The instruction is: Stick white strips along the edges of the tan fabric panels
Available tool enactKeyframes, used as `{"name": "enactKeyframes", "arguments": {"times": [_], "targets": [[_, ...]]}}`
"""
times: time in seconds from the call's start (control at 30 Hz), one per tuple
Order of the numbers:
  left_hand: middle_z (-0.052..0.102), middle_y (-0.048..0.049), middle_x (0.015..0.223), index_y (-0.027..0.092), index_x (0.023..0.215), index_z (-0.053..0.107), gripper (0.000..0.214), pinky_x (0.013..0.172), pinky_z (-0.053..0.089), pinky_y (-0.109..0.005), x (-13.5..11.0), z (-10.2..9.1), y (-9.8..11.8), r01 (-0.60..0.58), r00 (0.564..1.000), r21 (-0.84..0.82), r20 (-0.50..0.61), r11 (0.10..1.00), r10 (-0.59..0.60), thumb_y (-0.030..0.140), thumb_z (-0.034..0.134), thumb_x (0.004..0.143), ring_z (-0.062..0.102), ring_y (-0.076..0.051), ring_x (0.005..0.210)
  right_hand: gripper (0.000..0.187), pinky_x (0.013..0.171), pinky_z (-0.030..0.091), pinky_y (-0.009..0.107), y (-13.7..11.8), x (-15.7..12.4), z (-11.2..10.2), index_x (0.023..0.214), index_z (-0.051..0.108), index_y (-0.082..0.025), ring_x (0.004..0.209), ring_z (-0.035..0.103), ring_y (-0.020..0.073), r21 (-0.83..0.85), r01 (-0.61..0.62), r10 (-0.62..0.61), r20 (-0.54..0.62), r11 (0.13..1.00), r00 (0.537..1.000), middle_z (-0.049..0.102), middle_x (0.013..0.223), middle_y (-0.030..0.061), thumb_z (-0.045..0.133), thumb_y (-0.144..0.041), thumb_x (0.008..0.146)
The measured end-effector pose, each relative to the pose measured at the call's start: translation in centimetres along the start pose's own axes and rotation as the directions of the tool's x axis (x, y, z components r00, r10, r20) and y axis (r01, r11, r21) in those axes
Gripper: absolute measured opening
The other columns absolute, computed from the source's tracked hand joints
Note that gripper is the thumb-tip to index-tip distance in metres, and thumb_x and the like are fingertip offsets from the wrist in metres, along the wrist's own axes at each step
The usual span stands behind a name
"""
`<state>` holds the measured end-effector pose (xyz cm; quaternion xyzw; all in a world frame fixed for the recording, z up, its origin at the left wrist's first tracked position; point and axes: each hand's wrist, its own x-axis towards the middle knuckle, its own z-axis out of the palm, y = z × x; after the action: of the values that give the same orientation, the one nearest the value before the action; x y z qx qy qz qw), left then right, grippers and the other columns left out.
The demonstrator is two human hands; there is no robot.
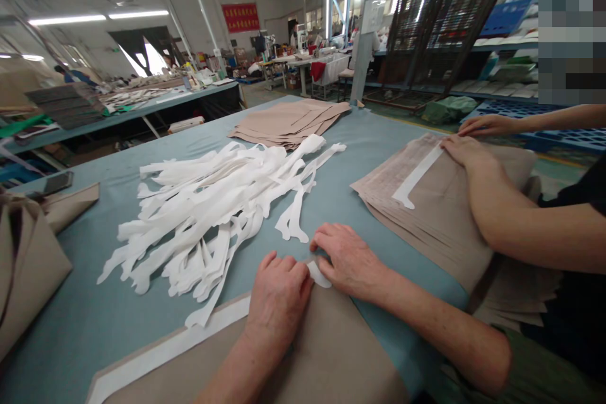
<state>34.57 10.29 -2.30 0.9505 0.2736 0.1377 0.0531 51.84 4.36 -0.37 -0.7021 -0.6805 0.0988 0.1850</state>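
Observation:
A brown fabric panel (341, 341) lies in front of me, with a white interfacing strip (175, 347) along its far edge. My left hand (279, 297) rests over the strip, fingers curled and closed on it near its right end. At the curved tip of the same strip, my right hand (348, 259) has its thumb and fingers bent together on the white end and the panel's corner. The fingertips of both hands are partly hidden. Just beyond them spreads a loose heap of white interfacing strips (213, 202), one strip's end touching the panel's edge.
At right, a co-worker's hands (466, 145) press a white strip (416, 180) onto a stack of brown panels (426, 233). More brown panels (288, 120) lie at the back of the blue-green table (85, 214). Folded brown fabric (28, 265) and a phone (58, 183) are at left.

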Motion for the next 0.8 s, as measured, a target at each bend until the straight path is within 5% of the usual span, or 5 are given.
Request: {"name": "enactKeyframes", "arguments": {"times": [0.23, 0.53, 0.67, 0.8], "targets": [[0.066, -0.0005, 0.076, 0.022, 0.076, 0.064, 0.015, 0.099, 0.045, -0.048, 0.2, -0.1, 0.1, 0.009, 1.0, -0.007, 0.015, 1.0, -0.009, 0.023, 0.061, 0.091, 0.065, -0.021, 0.079, 0.008, 0.082, 0.036, 0.034, -0.2, 1.0, -1.1, 0.084, 0.07, -0.019, 0.092, 0.058, 0.0218, -0.046, 0.018, -0.013, 0.105, 0.999, 0.994, 0.065, 0.093, 0.0058, 0.063, -0.018, 0.08], [0.066, 0.0006, 0.077, 0.023, 0.076, 0.063, 0.014, 0.1, 0.043, -0.047, 0.1, 0.0, 0.2, 0.014, 1.0, -0.007, 0.004, 1.0, -0.014, 0.023, 0.061, 0.09, 0.066, -0.021, 0.08, 0.016, 0.079, 0.039, 0.03, 0.0, 1.4, -1.5, 0.084, 0.071, -0.018, 0.089, 0.061, 0.0196, 0.11, 0.011, -0.029, 0.161, 0.994, 0.987, 0.069, 0.093, 0.0047, 0.061, -0.011, 0.074], [0.066, 0.0031, 0.075, 0.025, 0.078, 0.061, 0.013, 0.094, 0.046, -0.043, -0.4, 1.4, -1.2, -0.111, 0.989, 0.033, -0.092, 0.993, 0.113, 0.021, 0.058, 0.09, 0.067, -0.019, 0.073, 0.028, 0.08, 0.044, 0.024, -0.3, 0.4, -1.7, 0.104, 0.073, -0.02, 0.087, 0.066, 0.0148, 0.138, -0.021, -0.002, 0.164, 0.99, 0.986, 0.075, 0.099, 0.0007, 0.064, -0.018, 0.077], [0.067, 0.0076, 0.07, 0.028, 0.078, 0.06, 0.012, 0.082, 0.05, -0.033, 0.1, 4.0, -3.7, -0.321, 0.923, 0.102, -0.189, 0.942, 0.335, 0.026, 0.059, 0.09, 0.068, -0.015, 0.064, 0.039, 0.083, 0.046, 0.024, -0.2, -0.2, -0.4, 0.114, 0.071, -0.024, 0.084, 0.069, 0.0148, 0.217, -0.037, 0.018, 0.087, 0.975, 0.996, 0.076, 0.094, -0.0017, 0.065, -0.022, 0.075]]}}
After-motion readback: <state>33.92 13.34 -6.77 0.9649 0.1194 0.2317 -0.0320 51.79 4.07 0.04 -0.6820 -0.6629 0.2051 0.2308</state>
